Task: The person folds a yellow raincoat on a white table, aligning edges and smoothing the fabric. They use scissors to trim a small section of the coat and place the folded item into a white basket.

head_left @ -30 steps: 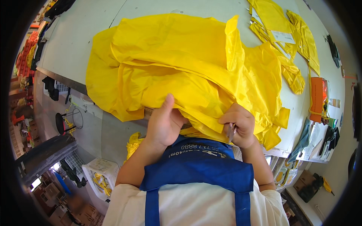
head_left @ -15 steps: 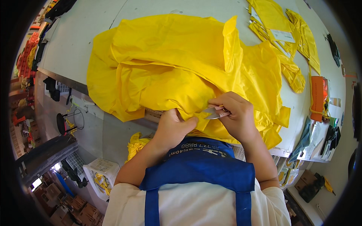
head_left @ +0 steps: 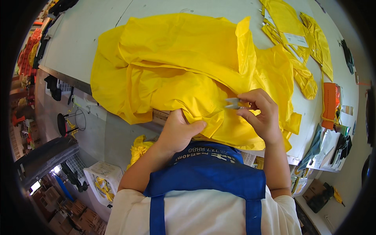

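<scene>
A large, crumpled yellow waterproof-looking garment (head_left: 176, 43) is spread across the pale table in front of me. My left hand (head_left: 179, 131) pinches a fold of it near the table's front edge, thumb lying along the top. In my right hand (head_left: 260, 113) is a pair of small metal thread snips (head_left: 234, 103), blades pointing left over the fabric. The blades look slightly apart and are blurred by motion. They hover near the garment, and I cannot tell whether they touch it.
More folded yellow pieces with white labels (head_left: 295, 39) lie at the far right of the table (head_left: 90, 19). An orange box (head_left: 329, 103) and dark gloves (head_left: 342, 148) sit along the right edge. Down left are a white basket (head_left: 103, 172) and a dark stool (head_left: 62, 124).
My right hand has lifted the snips away from the left hand, up and to the right. The left hand keeps its pinch on the fabric, nearly unmoved.
</scene>
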The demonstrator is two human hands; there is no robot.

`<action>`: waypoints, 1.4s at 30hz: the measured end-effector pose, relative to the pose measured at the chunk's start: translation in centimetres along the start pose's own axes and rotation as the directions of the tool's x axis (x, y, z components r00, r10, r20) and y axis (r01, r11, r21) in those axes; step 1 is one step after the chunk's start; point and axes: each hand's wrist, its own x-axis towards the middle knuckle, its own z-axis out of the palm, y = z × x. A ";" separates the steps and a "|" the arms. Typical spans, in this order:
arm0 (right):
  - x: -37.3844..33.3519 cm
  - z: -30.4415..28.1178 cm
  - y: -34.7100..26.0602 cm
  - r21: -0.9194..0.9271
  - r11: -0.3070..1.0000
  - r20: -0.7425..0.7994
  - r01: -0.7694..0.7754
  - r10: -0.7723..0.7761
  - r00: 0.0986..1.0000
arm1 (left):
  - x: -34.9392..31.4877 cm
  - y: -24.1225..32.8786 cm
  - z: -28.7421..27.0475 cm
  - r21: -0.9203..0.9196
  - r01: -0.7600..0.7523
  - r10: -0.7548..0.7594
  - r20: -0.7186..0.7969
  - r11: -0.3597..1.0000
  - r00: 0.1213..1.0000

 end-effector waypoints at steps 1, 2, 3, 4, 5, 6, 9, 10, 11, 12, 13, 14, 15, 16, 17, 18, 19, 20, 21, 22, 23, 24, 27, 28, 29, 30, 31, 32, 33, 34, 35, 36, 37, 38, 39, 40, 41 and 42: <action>0.0 0.1 0.1 0.007 0.999 -0.012 0.031 -0.031 0.999 | 0.0 -0.1 0.0 -0.024 -0.006 0.006 0.004 1.000 1.000; 0.1 0.0 0.3 -0.004 0.998 -0.001 0.056 -0.056 0.998 | 0.1 -0.1 0.1 -0.048 -0.011 0.012 0.007 0.999 1.000; 0.2 0.0 0.5 -0.014 0.997 0.009 0.080 -0.080 0.997 | 0.1 -0.1 0.1 -0.071 -0.017 0.017 0.010 0.997 1.000; 0.3 0.0 0.7 -0.024 0.994 0.020 0.105 -0.105 0.994 | 0.0 -0.1 0.1 -0.086 -0.013 0.014 0.017 0.996 1.000; 0.5 0.0 0.8 -0.031 0.993 0.025 0.114 -0.113 0.993 | 0.0 0.0 0.2 -0.101 -0.009 0.011 0.024 0.995 1.000; 0.6 -0.1 1.0 -0.039 0.992 0.032 0.124 -0.123 0.992 | 0.0 0.1 0.2 -0.116 -0.006 0.009 0.031 0.993 0.999; 0.6 0.2 1.3 0.022 0.995 0.010 0.098 -0.098 0.995 | 0.0 0.1 0.1 -0.133 0.011 -0.005 0.040 0.991 0.999; 0.6 0.3 1.4 0.056 0.995 -0.004 0.081 -0.081 0.997 | 0.0 0.2 0.2 -0.142 0.017 -0.010 0.046 0.990 0.999; 0.6 0.2 1.5 0.071 0.995 -0.005 0.072 -0.072 0.997 | -0.1 0.3 0.2 -0.150 0.023 -0.015 0.052 0.988 0.999; 0.7 0.2 1.6 0.086 0.994 -0.004 0.063 -0.063 0.998 | -0.1 0.4 0.3 -0.160 0.028 -0.019 0.056 0.987 0.998; 0.7 0.2 1.6 0.102 0.993 -0.002 0.055 -0.055 0.998 | -0.1 0.5 0.3 -0.169 0.044 -0.037 0.048 0.985 0.998; 0.8 0.2 1.7 0.112 0.992 0.013 0.055 -0.057 0.998 | 0.0 0.5 0.3 -0.178 0.061 -0.054 0.041 0.982 0.998; 0.8 0.3 1.7 0.120 0.991 0.026 0.054 -0.058 0.998 | 0.0 0.6 0.4 -0.186 0.078 -0.073 0.036 0.979 0.997; 0.8 0.3 1.7 0.129 0.990 0.040 0.053 -0.059 0.997 | 0.0 0.6 0.3 -0.189 0.086 -0.081 0.037 0.978 0.996; 0.9 0.4 1.7 0.125 0.990 0.043 0.064 -0.070 0.997 | 0.0 0.5 0.2 -0.191 0.095 -0.089 0.039 0.977 0.995; 1.0 0.4 1.8 0.120 0.990 0.046 0.076 -0.082 0.996 | 0.0 0.5 0.2 -0.193 0.103 -0.097 0.040 0.976 0.994; 1.0 0.5 1.8 0.116 0.989 0.049 0.088 -0.094 0.994 | 0.0 0.5 0.2 -0.196 0.105 -0.098 0.042 0.975 0.994; 1.1 0.6 1.8 0.123 0.989 0.050 0.081 -0.088 0.995 | 0.1 0.5 0.2 -0.199 0.107 -0.100 0.044 0.974 0.994; 1.2 0.8 1.7 0.129 0.989 0.052 0.075 -0.082 0.995 | 0.1 0.5 0.2 -0.202 0.108 -0.101 0.045 0.973 0.994; 1.2 0.8 1.7 0.136 0.988 0.054 0.069 -0.077 0.996 | 0.1 0.4 0.1 -0.206 0.105 -0.097 0.049 0.973 0.994; 1.2 0.8 1.8 0.151 0.987 0.036 0.058 -0.064 0.997 | 0.1 0.4 0.0 -0.210 0.102 -0.093 0.053 0.972 0.994; 1.2 0.7 1.8 0.166 0.985 0.018 0.049 -0.052 0.998 | 0.1 0.4 0.0 -0.214 0.098 -0.088 0.057 0.972 0.995; 1.2 0.5 2.0 0.164 0.985 0.020 0.043 -0.047 0.999 | 0.2 0.5 0.1 -0.229 0.115 -0.104 0.062 0.967 0.993; 1.2 0.5 2.0 0.156 0.987 0.029 0.045 -0.050 0.998 | 0.2 0.6 0.1 -0.218 0.117 -0.107 0.059 0.969 0.992; 1.3 0.4 2.0 0.145 0.988 0.035 0.060 -0.066 0.997 | 0.2 0.7 0.1 -0.207 0.120 -0.110 0.057 0.971 0.992; 1.4 0.4 2.0 0.134 0.988 0.042 0.075 -0.082 0.996 | 0.2 0.7 0.1 -0.196 0.122 -0.113 0.054 0.973 0.992; 1.5 0.4 1.9 0.122 0.988 0.049 0.091 -0.098 0.994 | 0.2 0.7 0.1 -0.204 0.115 -0.105 0.062 0.972 0.993; 1.5 0.4 1.9 0.127 0.988 0.051 0.090 -0.097 0.994 | 0.2 0.6 0.0 -0.211 0.108 -0.096 0.069 0.971 0.993; 1.5 0.5 1.9 0.132 0.987 0.052 0.088 -0.095 0.994 | 0.3 0.6 0.0 -0.218 0.102 -0.088 0.077 0.971 0.993; 1.5 0.5 1.9 0.137 0.987 0.053 0.086 -0.094 0.994 | 0.3 0.7 0.1 -0.218 0.107 -0.093 0.077 0.970 0.993; 1.5 0.6 1.8 0.140 0.987 0.051 0.079 -0.087 0.995 | 0.3 0.8 0.2 -0.218 0.112 -0.097 0.076 0.970 0.992; 1.5 0.7 1.8 0.144 0.987 0.050 0.073 -0.080 0.996 | 0.3 0.9 0.2 -0.218 0.116 -0.102 0.075 0.969 0.992; 1.5 0.8 1.8 0.148 0.987 0.049 0.066 -0.074 0.996 | 0.3 0.8 0.2 -0.218 0.114 -0.100 0.077 0.969 0.992; 1.5 0.8 1.9 0.130 0.988 0.044 0.079 -0.085 0.995 | 0.3 0.7 0.1 -0.219 0.113 -0.098 0.079 0.969 0.992; 1.5 0.7 2.1 0.112 0.989 0.040 0.091 -0.096 0.995 | 0.3 0.6 0.0 -0.220 0.111 -0.095 0.080 0.969 0.992; 1.4 0.7 2.2 0.094 0.990 0.037 0.104 -0.108 0.993 | 0.3 0.7 0.0 -0.222 0.110 -0.095 0.076 0.969 0.993; 1.5 0.7 2.3 0.103 0.989 0.032 0.102 -0.106 0.994 | 0.3 0.7 0.1 -0.224 0.109 -0.096 0.071 0.968 0.993; 1.4 0.7 2.4 0.112 0.989 0.026 0.100 -0.104 0.994 | 0.3 0.8 0.2 -0.225 0.109 -0.096 0.067 0.968 0.993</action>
